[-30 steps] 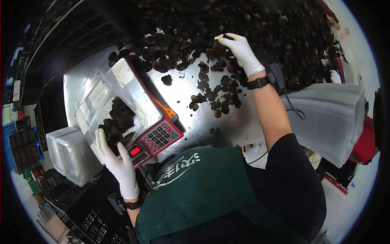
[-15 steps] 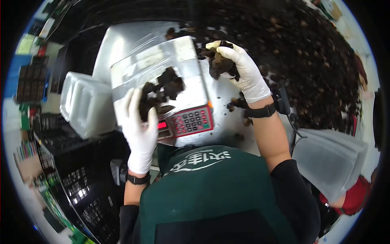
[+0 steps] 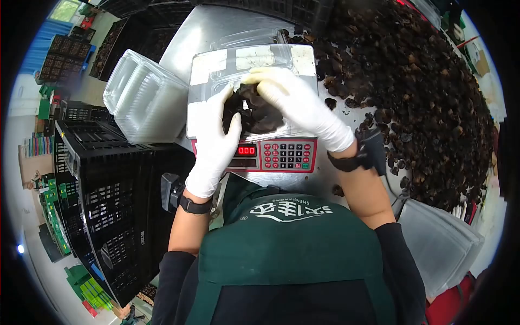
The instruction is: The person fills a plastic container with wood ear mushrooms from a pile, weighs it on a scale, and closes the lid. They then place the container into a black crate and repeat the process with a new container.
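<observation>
Dark wood ear mushrooms [image 3: 262, 120] lie in a clear plastic tray [image 3: 219, 86] on a digital scale [image 3: 200, 122], whose red display reads 0.00. At their left side is my left hand [image 3: 216, 135] in a white glove, its thumb and fingers apart around the edge of the clump. From the right, my right hand [image 3: 290, 97], also gloved, reaches over the tray with curled fingers closed on some wood ear pieces. The fingers partly hide the mushrooms and the tray's rim.
Stacked clear containers [image 3: 149, 100] stand left of the scale. A broad heap of wood ears [image 3: 433, 108] covers the right side of the metal table [image 3: 187, 38]. Black crates [image 3: 108, 200] are at lower left; translucent containers [image 3: 439, 244] are at lower right.
My right hand has moved left from beside the scale to above the tray, carrying wood ears. The left hand stays beside the clump. The whole view has shifted and turned.
</observation>
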`<state>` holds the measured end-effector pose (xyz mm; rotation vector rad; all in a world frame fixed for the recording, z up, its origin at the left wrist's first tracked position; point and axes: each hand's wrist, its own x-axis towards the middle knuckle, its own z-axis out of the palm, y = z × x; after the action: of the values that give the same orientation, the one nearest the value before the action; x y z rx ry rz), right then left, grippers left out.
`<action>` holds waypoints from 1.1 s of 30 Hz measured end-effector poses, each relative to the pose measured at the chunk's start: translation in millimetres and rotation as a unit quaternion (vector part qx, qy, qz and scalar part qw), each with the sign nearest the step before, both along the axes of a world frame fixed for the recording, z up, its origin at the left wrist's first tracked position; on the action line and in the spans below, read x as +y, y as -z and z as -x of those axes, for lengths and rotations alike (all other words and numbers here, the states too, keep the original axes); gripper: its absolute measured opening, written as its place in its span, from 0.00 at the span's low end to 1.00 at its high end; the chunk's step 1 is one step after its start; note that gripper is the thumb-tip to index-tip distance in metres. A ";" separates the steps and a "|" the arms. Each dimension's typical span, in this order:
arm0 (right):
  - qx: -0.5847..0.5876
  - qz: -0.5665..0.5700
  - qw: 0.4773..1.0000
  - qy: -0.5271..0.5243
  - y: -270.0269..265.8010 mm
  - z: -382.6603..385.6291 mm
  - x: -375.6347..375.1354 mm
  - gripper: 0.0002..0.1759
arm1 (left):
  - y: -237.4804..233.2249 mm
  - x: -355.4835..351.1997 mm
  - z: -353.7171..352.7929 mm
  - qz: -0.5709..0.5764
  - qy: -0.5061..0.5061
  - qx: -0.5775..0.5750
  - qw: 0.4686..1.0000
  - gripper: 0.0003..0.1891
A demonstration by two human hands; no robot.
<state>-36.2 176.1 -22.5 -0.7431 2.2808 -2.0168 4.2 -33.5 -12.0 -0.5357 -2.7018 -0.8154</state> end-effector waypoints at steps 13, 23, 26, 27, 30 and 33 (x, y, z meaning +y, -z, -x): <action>-0.172 0.045 0.904 0.389 32.4 -95.5 173.8 0.17 | -28.2 22.7 11.3 0.028 0.104 0.034 0.994 0.26; -0.144 -0.270 0.804 0.509 74.7 -193.6 208.7 0.20 | -2.4 30.8 10.9 0.125 0.087 0.023 0.988 0.25; -0.074 -0.312 0.834 0.450 81.5 -163.4 184.3 0.25 | -3.9 34.1 9.9 0.066 0.085 0.040 0.993 0.27; -0.087 -0.300 0.850 0.424 81.1 -151.4 175.5 0.26 | -5.0 33.4 8.3 0.044 0.083 0.050 0.994 0.28; -0.040 -0.411 0.801 0.434 112.6 -117.7 174.2 0.24 | -16.7 23.4 1.2 0.018 0.037 0.033 0.999 0.30; 0.014 -0.427 0.790 0.439 138.4 -101.1 194.3 0.11 | -23.8 -4.7 -1.1 -0.004 -0.046 0.018 0.999 0.30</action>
<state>64.9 370.4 -160.9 0.4481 3.4218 -0.7020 5.3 -38.2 11.8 -0.4174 -2.6680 -0.7835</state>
